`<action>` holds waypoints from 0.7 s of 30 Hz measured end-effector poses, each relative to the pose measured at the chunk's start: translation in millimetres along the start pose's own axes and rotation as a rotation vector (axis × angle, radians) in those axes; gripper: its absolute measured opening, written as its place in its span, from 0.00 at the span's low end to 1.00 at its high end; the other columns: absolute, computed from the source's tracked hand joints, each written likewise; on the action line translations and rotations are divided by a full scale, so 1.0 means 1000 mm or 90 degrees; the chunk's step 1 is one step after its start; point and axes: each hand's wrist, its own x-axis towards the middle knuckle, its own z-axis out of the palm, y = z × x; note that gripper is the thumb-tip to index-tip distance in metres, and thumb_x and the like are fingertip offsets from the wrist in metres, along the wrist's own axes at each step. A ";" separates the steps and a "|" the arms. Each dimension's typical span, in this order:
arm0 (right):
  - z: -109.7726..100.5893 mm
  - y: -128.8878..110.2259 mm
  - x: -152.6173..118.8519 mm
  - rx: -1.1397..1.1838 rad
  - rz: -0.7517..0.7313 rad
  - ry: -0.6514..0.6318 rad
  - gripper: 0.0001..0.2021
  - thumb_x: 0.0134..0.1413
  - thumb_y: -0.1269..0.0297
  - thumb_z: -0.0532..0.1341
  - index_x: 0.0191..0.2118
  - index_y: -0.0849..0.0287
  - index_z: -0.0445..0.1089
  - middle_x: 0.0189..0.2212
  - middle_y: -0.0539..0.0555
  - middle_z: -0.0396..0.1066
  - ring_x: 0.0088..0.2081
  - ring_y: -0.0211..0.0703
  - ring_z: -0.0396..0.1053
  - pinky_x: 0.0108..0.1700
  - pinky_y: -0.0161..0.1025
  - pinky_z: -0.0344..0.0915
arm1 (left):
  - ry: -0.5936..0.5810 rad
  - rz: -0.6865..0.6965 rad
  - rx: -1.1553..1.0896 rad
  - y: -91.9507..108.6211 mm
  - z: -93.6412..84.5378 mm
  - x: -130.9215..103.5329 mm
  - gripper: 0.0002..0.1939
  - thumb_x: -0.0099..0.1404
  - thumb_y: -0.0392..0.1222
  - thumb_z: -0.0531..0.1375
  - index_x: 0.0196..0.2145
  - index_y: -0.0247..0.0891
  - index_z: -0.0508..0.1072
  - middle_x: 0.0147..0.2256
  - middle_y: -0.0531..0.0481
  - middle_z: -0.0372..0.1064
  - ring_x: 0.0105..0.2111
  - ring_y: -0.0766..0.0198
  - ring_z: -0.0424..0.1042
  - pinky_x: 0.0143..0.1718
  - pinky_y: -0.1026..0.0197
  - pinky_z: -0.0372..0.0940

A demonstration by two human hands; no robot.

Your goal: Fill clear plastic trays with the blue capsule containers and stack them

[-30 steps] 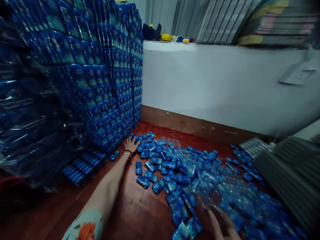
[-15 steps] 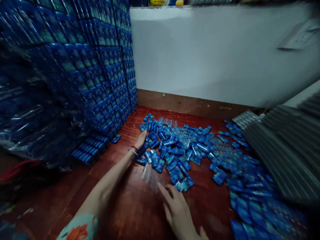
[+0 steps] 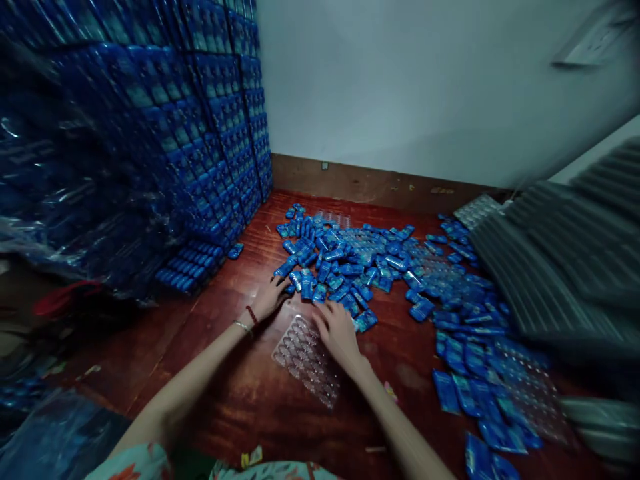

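Draws the left hand (image 3: 271,297) back toward the near edge of the heap and brings the right hand (image 3: 341,328) forward beside it, compared with half a second ago, with the clear tray (image 3: 306,360) now sharper and lying between the wrists. Reaches to the loose blue packets (image 3: 350,269) with the left fingers bent and a little apart, and with the right ones curled alongside; cannot tell, at this blur and angle, whether gripping a packet with either or merely touching. Has the tray flat on the red floor (image 3: 230,393), lower middle of the frame, probably to have its cavities close to both palms; cannot make out any packet in them. Leaves the heap spread from the middle toward the lower right, jumbled but apparently within arm's reach, with another clear sheet (image 3: 530,393) covering part of it. Faces, at upper left, a tall wrapped stack (image 3: 220,87) in tight rows, probably set close for mutual support, and cut off at the top edge. Gets only a blurred, cropped look at the grey ribbed panels (image 3: 540,253) at right, and cannot identify the dark clutter at lower left.
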 end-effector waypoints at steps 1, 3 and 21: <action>0.002 -0.001 0.024 -0.008 0.007 0.003 0.20 0.63 0.59 0.49 0.58 0.55 0.60 0.49 0.58 0.64 0.50 0.50 0.61 0.47 0.43 0.60 | 0.003 -0.009 0.009 0.003 0.002 0.005 0.19 0.63 0.39 0.57 0.52 0.43 0.68 0.50 0.42 0.62 0.49 0.51 0.61 0.51 0.49 0.61; 0.008 -0.004 0.062 -0.054 0.011 -0.032 0.24 0.61 0.58 0.52 0.61 0.58 0.54 0.51 0.61 0.61 0.50 0.51 0.60 0.47 0.45 0.60 | 0.003 -0.016 0.012 0.006 0.004 0.011 0.17 0.62 0.39 0.57 0.49 0.42 0.70 0.49 0.42 0.62 0.48 0.51 0.61 0.50 0.49 0.61; 0.015 0.028 0.006 -0.017 -0.009 0.024 0.18 0.60 0.63 0.54 0.55 0.58 0.62 0.52 0.60 0.62 0.52 0.54 0.56 0.48 0.49 0.54 | 0.123 -0.293 -0.313 -0.006 -0.018 -0.071 0.25 0.62 0.58 0.50 0.34 0.31 0.73 0.28 0.45 0.72 0.28 0.61 0.70 0.31 0.61 0.65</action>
